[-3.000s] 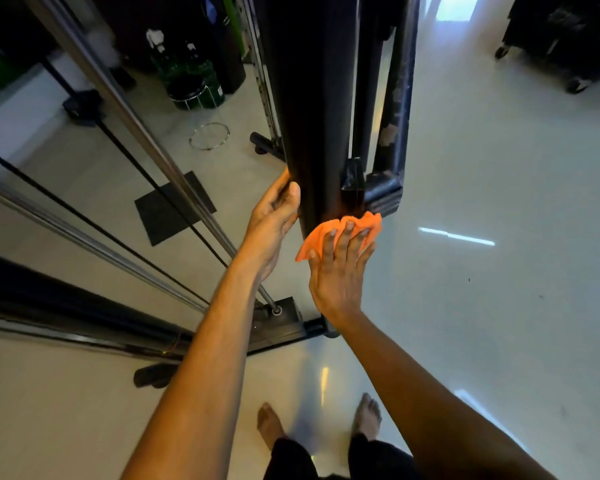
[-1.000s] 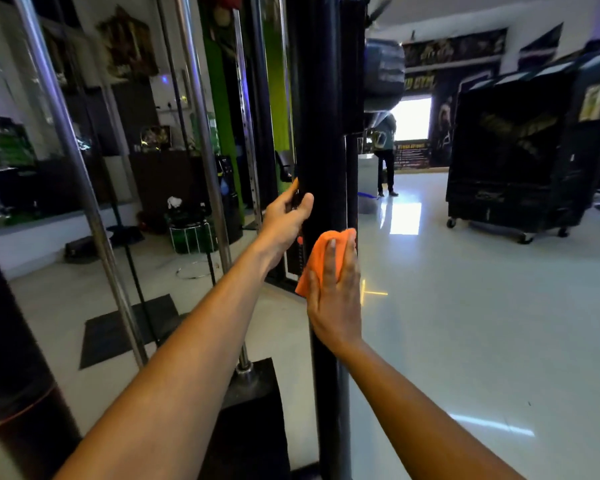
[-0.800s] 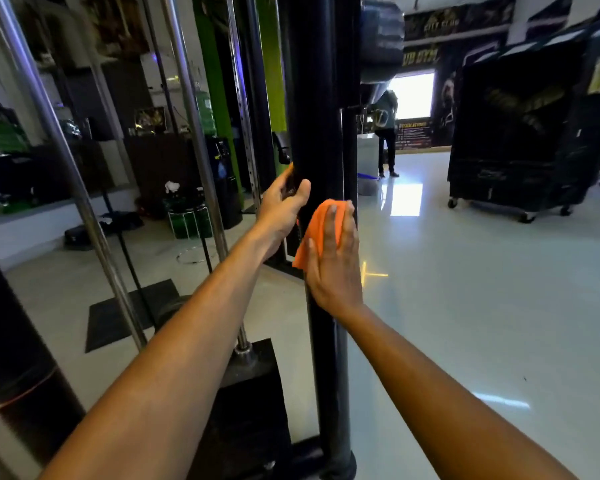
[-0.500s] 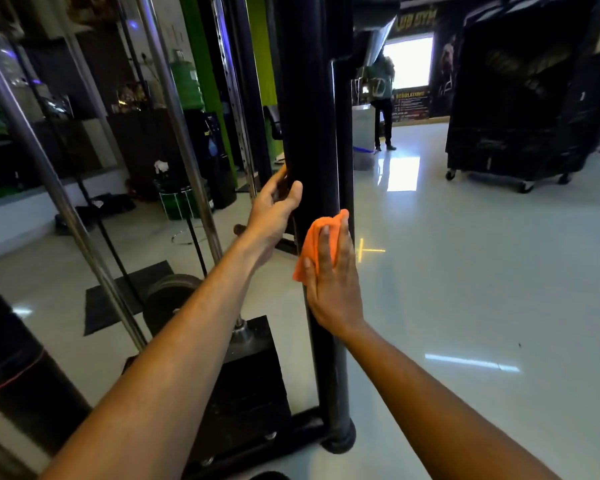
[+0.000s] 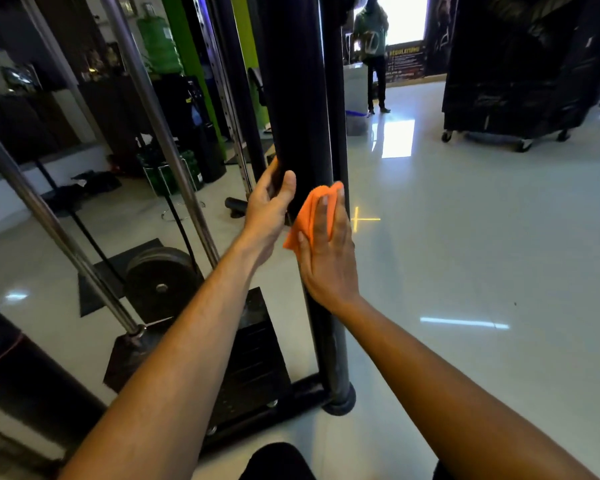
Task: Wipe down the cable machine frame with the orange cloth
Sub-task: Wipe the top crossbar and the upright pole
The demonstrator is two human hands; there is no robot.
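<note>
Nearest, the right hand (image 5: 328,258) presses the orange cloth (image 5: 310,211) flat against the black upright post (image 5: 300,98) of the cable machine frame, fingers straight. Just beside it, the left hand (image 5: 269,211) curls around the post's left edge. Farther off, a black wheeled cabinet (image 5: 520,64) stands on the glossy floor (image 5: 482,237).

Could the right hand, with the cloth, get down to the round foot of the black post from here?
Probably yes. The right hand presses the orange cloth flat on the black post, and the post below it runs bare to the round foot. The person would likely need to bend lower.
</note>
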